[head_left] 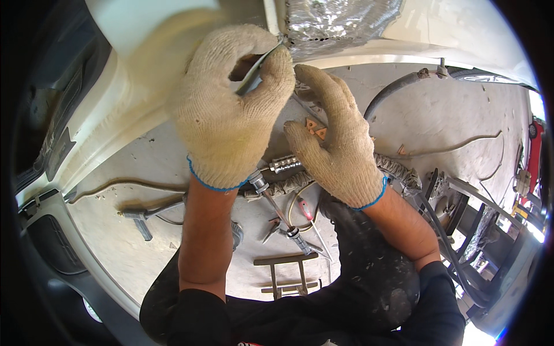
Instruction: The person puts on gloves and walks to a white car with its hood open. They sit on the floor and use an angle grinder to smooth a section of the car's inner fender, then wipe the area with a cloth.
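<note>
My left hand [222, 124], in a cream knitted glove with blue edging, pinches a thin, flat, grey-green strip [251, 78] between thumb and fingers. The strip's upper end meets the edge of the cream car body panel [153, 63]; what it is made of I cannot tell. Just to the right, my right hand [343, 147], gloved the same way, has its thumb and fingers apart and nothing visible between them. Its fingertips are close to the left thumb. Above both hands lies a crinkled silver foil sheet [340, 23] on the bodywork.
On the concrete floor below are a welding torch [141, 219], a long metal rod tool with grips [277, 207], a red-handled tool [305, 209] and a small metal frame [285, 262]. Orange triangular pieces [314, 128] lie beyond my right hand. A wrapped hose [288, 185] and a black cable [392, 86] cross the floor.
</note>
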{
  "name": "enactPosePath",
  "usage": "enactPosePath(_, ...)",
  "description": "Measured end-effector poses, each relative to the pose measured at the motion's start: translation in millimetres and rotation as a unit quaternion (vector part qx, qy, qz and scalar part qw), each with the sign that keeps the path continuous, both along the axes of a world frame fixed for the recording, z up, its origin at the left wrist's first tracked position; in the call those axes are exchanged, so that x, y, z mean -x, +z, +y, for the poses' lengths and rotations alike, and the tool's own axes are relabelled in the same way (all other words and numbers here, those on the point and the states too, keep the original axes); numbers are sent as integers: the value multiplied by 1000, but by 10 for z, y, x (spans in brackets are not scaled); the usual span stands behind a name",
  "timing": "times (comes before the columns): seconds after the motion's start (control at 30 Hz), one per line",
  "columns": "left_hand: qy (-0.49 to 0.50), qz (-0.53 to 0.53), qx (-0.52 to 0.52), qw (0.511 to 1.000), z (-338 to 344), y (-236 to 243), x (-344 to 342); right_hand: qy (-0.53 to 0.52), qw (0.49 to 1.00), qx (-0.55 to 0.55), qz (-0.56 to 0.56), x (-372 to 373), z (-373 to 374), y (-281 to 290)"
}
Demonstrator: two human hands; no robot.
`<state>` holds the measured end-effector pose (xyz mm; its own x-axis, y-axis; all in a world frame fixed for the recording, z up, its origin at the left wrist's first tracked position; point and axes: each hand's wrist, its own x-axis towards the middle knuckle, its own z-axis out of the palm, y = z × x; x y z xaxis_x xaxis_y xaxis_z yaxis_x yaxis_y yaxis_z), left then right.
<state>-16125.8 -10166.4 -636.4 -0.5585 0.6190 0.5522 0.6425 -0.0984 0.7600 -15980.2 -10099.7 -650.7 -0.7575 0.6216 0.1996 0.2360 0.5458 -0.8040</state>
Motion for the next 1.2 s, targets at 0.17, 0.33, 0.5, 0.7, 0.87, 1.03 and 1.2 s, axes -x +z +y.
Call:
enactPosePath(0.17,16,2,-17,1000,-8,22,-31,-3,1000,20,-6,-1,-13,-24)
enactPosePath(0.33,11,-28,3,1000,-11,70,-19,-8,999,48,15,-27,22,-7)
enactPosePath(0.5,-61,-162,72,982,-111,0,-101,-15,991,114,72,-13,41,-54)
enactPosePath(0.7,-33,-278,71,958,-213,-138,-249,-38,948,316,9,-11,-2,-25)
enactPosePath(0.87,-35,-307,94,946,-200,-237,-227,-38,959,280,-10,-93,41,-126)
enactPosePath(1.03,-54,-227,207,950,-199,-650,-273,-136,974,163,-81,-806,180,-277)
enactPosePath(1.2,-144,-269,371,877,-492,-1249,-444,-274,918,133,-255,-2756,-149,-608)
